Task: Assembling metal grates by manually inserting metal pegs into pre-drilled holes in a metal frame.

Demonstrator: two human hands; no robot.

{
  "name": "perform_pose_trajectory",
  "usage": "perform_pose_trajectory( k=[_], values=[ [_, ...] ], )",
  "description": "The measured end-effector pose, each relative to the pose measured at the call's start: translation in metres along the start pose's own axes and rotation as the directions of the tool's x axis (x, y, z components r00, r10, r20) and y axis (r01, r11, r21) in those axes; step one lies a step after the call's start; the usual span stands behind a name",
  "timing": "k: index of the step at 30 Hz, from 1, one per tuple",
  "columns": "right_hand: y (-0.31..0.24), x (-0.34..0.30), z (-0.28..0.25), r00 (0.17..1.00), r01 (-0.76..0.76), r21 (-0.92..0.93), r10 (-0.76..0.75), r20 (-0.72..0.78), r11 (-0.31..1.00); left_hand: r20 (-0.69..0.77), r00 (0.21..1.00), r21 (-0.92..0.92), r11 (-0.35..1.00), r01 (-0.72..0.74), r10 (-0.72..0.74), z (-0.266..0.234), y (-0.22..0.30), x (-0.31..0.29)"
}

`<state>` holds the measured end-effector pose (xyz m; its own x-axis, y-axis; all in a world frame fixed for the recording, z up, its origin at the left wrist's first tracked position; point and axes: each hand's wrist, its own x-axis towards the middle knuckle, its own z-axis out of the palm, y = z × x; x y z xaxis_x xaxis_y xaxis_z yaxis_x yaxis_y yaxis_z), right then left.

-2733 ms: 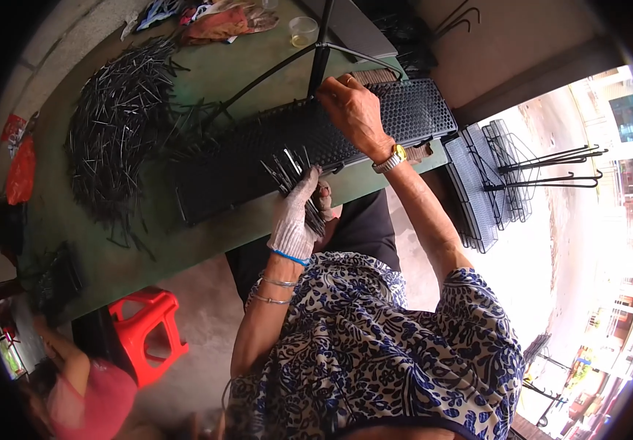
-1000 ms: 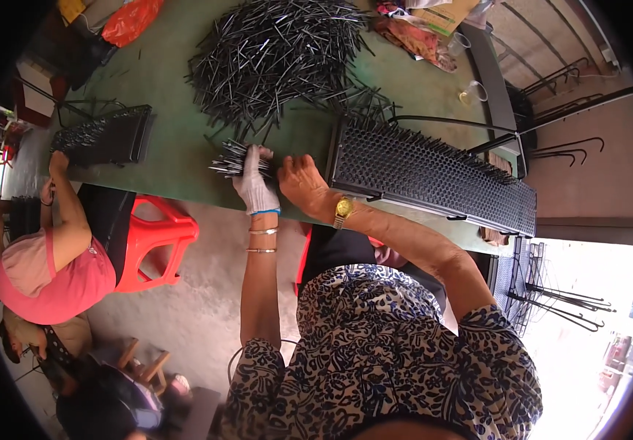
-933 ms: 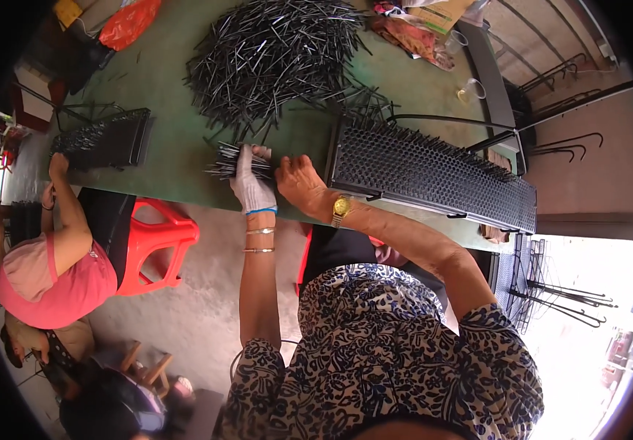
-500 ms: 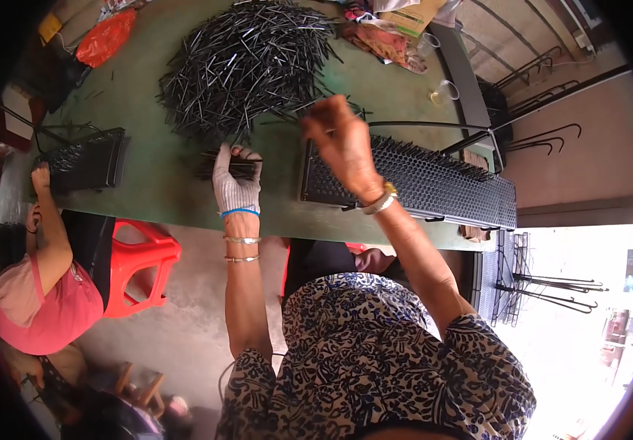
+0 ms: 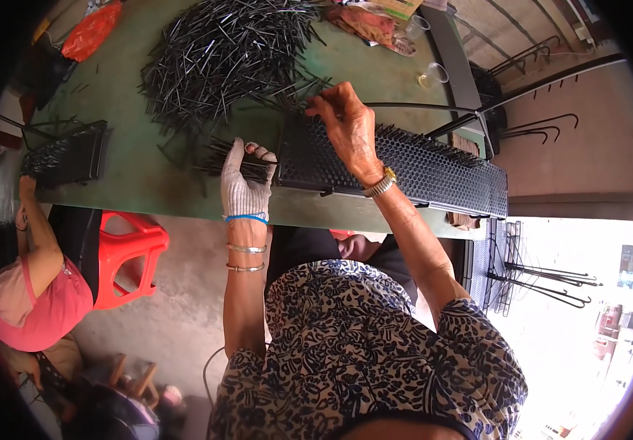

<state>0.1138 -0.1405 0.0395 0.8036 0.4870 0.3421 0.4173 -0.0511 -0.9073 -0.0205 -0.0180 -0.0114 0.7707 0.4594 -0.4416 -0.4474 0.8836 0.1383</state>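
My left hand (image 5: pixel 246 183), in a whitish knitted glove with some fingertips bare, is closed round a bundle of thin black sticks (image 5: pixel 219 157). It rests at the left end of a long black rack (image 5: pixel 434 180) whose face is full of small holes. Over that end of the rack, my bare right hand (image 5: pixel 351 139) is closed in a pinch; what its fingertips hold, if anything, is too small to make out. Short black sticks stand up from the rack's far rows. Beyond both hands lies a big loose heap of the same black sticks (image 5: pixel 228 62).
At the left, a person in pink (image 5: pixel 45 297) works at another black rack (image 5: pixel 74 158) beside a red plastic stool (image 5: pixel 129 253). Clear cups (image 5: pixel 434 75), a cloth (image 5: pixel 371 28) and a red bag (image 5: pixel 90 33) lie on the green table (image 5: pixel 125 169). A dark metal frame (image 5: pixel 478 110) rises behind my rack.
My right hand has turned and its fingers have come down into a pinch over the rack's left end. My left hand, with its sticks, has moved right, closer to the rack.
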Motion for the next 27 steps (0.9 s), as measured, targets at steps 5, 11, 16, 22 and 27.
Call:
perform_pose_trajectory(
  k=[5,11,16,22,27],
  values=[
    [0.005,-0.003,0.002,0.999,-0.048,0.037,0.047,0.026,0.998,-0.007,1.0,0.026,1.0,-0.004,0.004,0.007,-0.006,-0.004],
    [0.008,-0.006,0.006,0.946,0.307,-0.52,-0.317,0.073,0.797,-0.037,0.997,0.1,0.993,-0.06,0.064,0.015,-0.015,-0.006],
    [-0.001,-0.002,0.006,0.93,0.35,-0.608,-0.344,0.131,0.713,0.045,0.996,0.154,0.985,-0.08,0.074,0.011,-0.014,-0.004],
    [0.004,-0.012,0.005,0.931,0.341,-0.713,-0.324,0.167,0.612,-0.025,0.993,0.212,0.971,-0.107,0.114,0.024,-0.022,-0.013],
    [-0.028,-0.05,-0.012,0.943,0.145,-0.325,-0.031,0.332,0.934,-0.007,0.993,0.259,0.959,-0.112,0.118,0.017,-0.017,-0.017]
  ],
)
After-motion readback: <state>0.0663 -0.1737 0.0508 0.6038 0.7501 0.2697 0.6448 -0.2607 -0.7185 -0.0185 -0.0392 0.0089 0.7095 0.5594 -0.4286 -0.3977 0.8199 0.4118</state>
